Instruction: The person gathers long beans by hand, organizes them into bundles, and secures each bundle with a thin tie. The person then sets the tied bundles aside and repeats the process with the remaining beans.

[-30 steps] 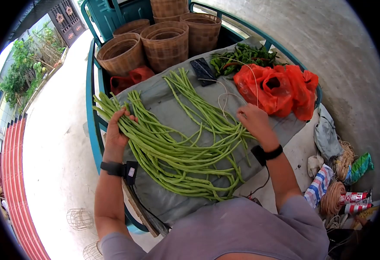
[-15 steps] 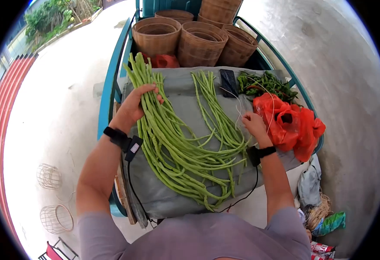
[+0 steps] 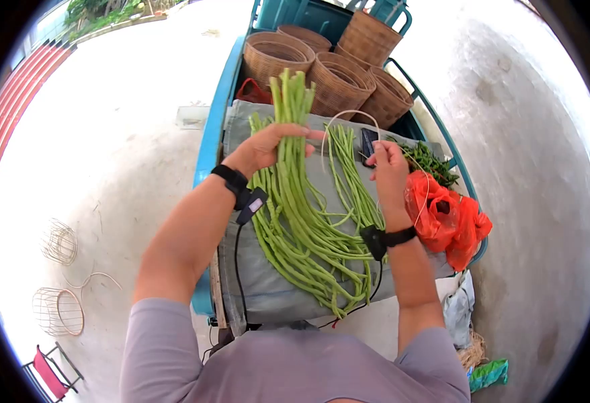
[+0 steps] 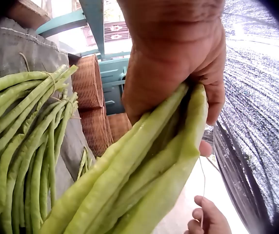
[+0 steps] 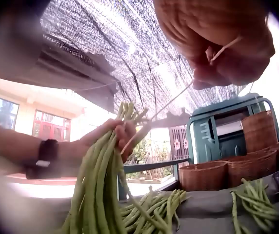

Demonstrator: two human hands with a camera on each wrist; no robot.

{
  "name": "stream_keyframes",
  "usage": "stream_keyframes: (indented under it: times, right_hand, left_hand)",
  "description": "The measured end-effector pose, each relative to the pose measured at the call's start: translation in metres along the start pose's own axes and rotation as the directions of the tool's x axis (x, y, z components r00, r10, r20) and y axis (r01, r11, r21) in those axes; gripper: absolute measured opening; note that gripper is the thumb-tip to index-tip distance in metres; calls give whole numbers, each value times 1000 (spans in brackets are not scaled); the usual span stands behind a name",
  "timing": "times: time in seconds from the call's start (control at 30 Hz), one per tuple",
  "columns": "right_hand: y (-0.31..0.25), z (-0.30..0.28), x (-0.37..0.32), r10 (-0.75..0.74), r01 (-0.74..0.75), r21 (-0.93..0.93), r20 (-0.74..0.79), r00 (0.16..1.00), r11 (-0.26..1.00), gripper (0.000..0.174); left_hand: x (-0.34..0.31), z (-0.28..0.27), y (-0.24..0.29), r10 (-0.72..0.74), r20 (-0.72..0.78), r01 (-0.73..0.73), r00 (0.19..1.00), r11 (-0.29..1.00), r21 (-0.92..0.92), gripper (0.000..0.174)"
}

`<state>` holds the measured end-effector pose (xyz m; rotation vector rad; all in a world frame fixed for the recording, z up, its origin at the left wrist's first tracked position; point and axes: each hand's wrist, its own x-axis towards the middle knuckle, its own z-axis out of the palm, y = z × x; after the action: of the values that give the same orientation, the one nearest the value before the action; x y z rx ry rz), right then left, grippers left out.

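Note:
My left hand [image 3: 271, 146] grips a thick bundle of long beans [image 3: 293, 185] near its upper ends, lifted above the grey cloth [image 3: 268, 302]. The beans' lower lengths hang and curve down across the cloth. Between the thumb and fingers of my right hand [image 3: 390, 168] is a thin pale strand [image 3: 349, 112], which arches over toward the left hand. In the right wrist view the strand [image 5: 171, 100] runs from the right hand [image 5: 222, 44] to the bundle. A second group of beans [image 3: 349, 171] lies on the cloth between the hands.
Woven baskets [image 3: 339, 80] stand at the back of the teal cart bed [image 3: 207, 181]. To the right are green peppers [image 3: 431, 164], a red plastic bag [image 3: 443, 215] and a dark flat item [image 3: 369, 144]. Wire frames [image 3: 58, 311] sit on the ground at left.
My left hand has raised the bundle and brought it rightward, more upright. My right hand has lifted with the strand, which now loops toward the bundle. The head view has turned.

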<state>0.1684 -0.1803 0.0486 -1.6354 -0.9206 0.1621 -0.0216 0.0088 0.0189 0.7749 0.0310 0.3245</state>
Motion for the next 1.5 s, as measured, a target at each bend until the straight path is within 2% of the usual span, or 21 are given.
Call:
stream_keyframes:
  times: [0.1,0.13,0.23,0.27,0.4,0.5,0.6,0.73,0.83,0.87,0.97,1.0,1.1,1.13,1.17,1.2,1.27,1.4,1.5]
  right_hand:
    - [3,30,-2,1,-2,-9,-88,996,1000,20]
    - [3,33,-1,33,-26,50,-132,991,998,22]
    - [18,28,9,190,-109,261,-307,933,959,21]
    - [29,23,13,179,-83,291,-324,929,953,20]
    - [21,45,6,253,-206,298,-127,959,932,17]
    - [5,74,-12,268,-284,139,126,955,949,16]
    - [-6,81,-20,361,-407,266,205,910,874,16]
    - [13,66,3,497,-476,360,38,867,803,20]
    - [32,65,13,606,-590,381,92,790,711,21]
    - [45,66,17,596,-614,351,173,784,707,19]
    - [12,82,7,450,-501,274,232,863,821,19]
    - [9,81,8,385,-509,302,386,838,806,19]
    - [-14,77,1,249,-430,184,593,766,884,17]
    - [-22,75,-4,208,-347,154,560,802,925,17]
    - [-23,71,-5,204,-343,145,573,794,928,18]
    - [-23,66,-4,198,-337,137,586,786,931,19]
    - [-30,58,-7,219,-340,102,588,779,935,20]
    - [-32,52,-9,96,-339,350,558,824,873,16]
    - [-44,56,-9,17,-302,405,574,819,863,14]
  left_hand:
    - [3,-3,0,-32,76,34,997,999,-24,22]
    - [3,-5,0,-33,112,40,993,997,-62,24]
    - [5,-7,0,-34,11,34,999,999,-21,22]
    - [5,-6,-1,-32,2,32,999,999,-7,24]
    - [6,-5,-1,-15,-32,17,999,999,41,30]
    - [6,-7,-5,-21,-45,22,999,999,29,32]
    - [4,-5,-2,-24,-41,25,999,999,34,33]
    - [0,2,0,-17,-13,19,1000,992,125,31]
    - [0,5,2,-13,-2,13,1000,987,157,31]
    - [0,4,1,-14,-3,14,1000,987,159,31]
    - [2,-1,-1,-56,-49,64,997,982,176,36]
    - [4,-5,-2,-62,-47,69,997,983,168,38]
    - [8,-14,-4,-64,-43,70,997,985,156,42]
    - [8,-11,-4,-51,-40,56,998,986,158,42]
    - [7,-9,-4,-37,-36,43,999,986,161,42]
    - [6,-6,-3,-33,-24,37,999,988,151,34]
    - [6,-6,-4,-3,-77,16,997,986,166,31]
    - [7,-5,-6,-7,-187,46,982,978,205,30]
    - [5,0,-3,-36,-146,88,989,926,368,32]
